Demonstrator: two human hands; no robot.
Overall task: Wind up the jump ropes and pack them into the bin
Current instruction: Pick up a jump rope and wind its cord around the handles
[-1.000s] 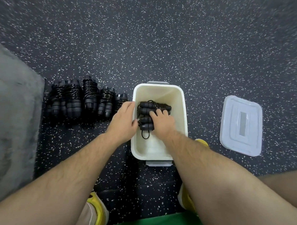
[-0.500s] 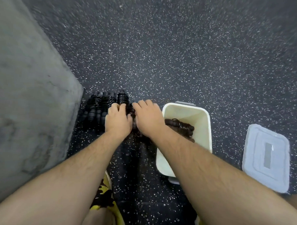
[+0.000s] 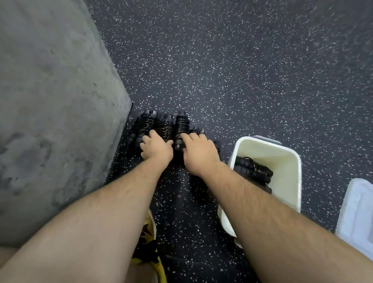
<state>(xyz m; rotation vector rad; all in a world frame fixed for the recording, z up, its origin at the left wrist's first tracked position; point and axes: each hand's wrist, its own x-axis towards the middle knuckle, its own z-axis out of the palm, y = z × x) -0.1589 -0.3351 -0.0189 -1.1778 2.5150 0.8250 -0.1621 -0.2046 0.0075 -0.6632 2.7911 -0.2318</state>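
Black ribbed rope coils (image 3: 164,124) gripped by left hand (image 3: 157,148), right hand (image 3: 200,154).

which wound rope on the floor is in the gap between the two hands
The bundle showing between the left hand and the right hand; the other floor bundles lie partly under the fingers.

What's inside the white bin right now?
The bin holds wound black jump ropes along its left wall. The right forearm covers the near-left corner.
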